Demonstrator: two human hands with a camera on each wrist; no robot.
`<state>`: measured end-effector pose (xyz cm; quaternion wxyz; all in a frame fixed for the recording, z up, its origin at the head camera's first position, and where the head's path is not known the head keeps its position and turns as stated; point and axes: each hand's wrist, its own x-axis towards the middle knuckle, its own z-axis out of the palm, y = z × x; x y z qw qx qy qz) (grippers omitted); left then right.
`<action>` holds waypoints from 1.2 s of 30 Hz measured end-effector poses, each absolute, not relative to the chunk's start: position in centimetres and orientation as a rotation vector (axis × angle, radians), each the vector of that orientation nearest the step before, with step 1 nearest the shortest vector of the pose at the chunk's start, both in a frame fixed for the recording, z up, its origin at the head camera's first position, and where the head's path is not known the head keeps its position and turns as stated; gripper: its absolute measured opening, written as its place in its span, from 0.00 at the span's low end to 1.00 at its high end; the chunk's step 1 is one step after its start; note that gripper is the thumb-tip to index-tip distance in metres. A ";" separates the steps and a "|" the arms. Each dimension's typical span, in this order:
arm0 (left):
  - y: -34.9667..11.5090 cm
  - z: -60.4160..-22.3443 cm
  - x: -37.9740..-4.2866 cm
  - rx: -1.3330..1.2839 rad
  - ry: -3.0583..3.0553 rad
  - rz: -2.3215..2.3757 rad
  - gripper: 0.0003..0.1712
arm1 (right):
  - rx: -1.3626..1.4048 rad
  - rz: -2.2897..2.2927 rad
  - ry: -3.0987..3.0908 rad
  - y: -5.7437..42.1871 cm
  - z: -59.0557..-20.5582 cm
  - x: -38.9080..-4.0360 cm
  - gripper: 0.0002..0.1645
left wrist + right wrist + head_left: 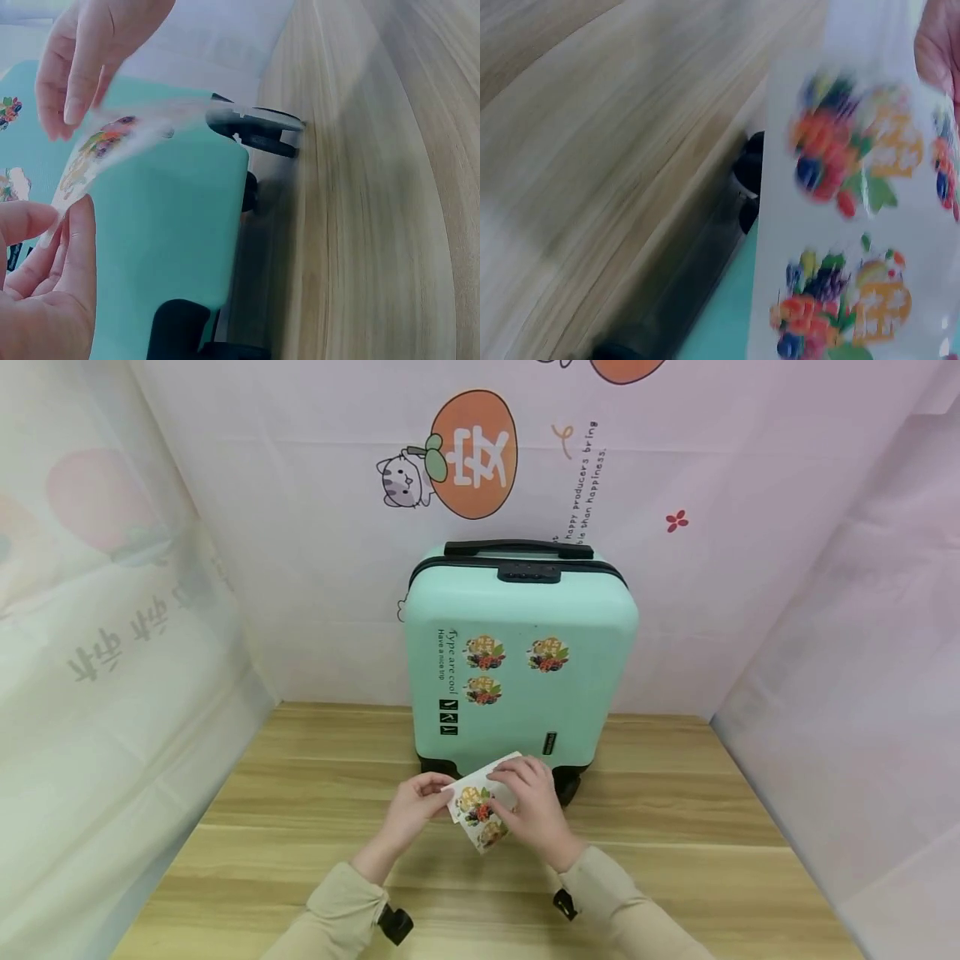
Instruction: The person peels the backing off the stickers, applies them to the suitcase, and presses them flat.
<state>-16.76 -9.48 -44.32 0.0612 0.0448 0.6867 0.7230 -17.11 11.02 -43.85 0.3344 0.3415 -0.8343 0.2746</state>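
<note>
My left hand (408, 812) pinches the left corner of a white sheet of fruit stickers (474, 806) between thumb and fingers. The sheet is tilted in front of the lower part of a mint-green suitcase (510, 722). Over the right side of the sheet is my right hand (538, 810), its thumb and fingers spread apart. In the left wrist view, the right hand (94, 64) has fairly straight fingers close to the sheet's far edge. Printed fruit clusters (817, 315) fill the sheet in the right wrist view, with a white layer behind its top.
The suitcase stands upright on a wood-grain table (675, 827) against a printed cloth backdrop (300, 527). Three fruit stickers (547, 655) are on its front, beside printed lettering (452, 660). It has a black top handle (517, 549) and black wheels (567, 783).
</note>
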 end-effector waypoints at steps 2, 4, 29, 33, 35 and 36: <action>-9.5 -44.3 -16.7 0.147 2.074 2.183 0.14 | 0.907 0.669 -2.152 10.6 -44.1 -17.0 0.22; -9.6 -44.3 -16.6 0.168 2.078 2.166 0.14 | 0.935 0.648 -2.147 10.2 -44.2 -16.8 0.22; -9.5 -44.6 -16.3 0.339 2.094 2.020 0.16 | 0.972 0.492 -2.137 9.7 -45.0 -16.6 0.19; -9.6 -44.5 -16.2 0.348 2.087 2.027 0.16 | 0.968 0.499 -2.134 9.6 -44.9 -16.6 0.18; -9.7 -44.4 -16.1 0.357 2.086 2.026 0.17 | 0.967 0.501 -2.126 9.6 -44.9 -16.6 0.18; -9.7 -44.3 -16.0 0.362 2.087 2.026 0.17 | 0.967 0.501 -2.119 9.6 -45.0 -16.7 0.18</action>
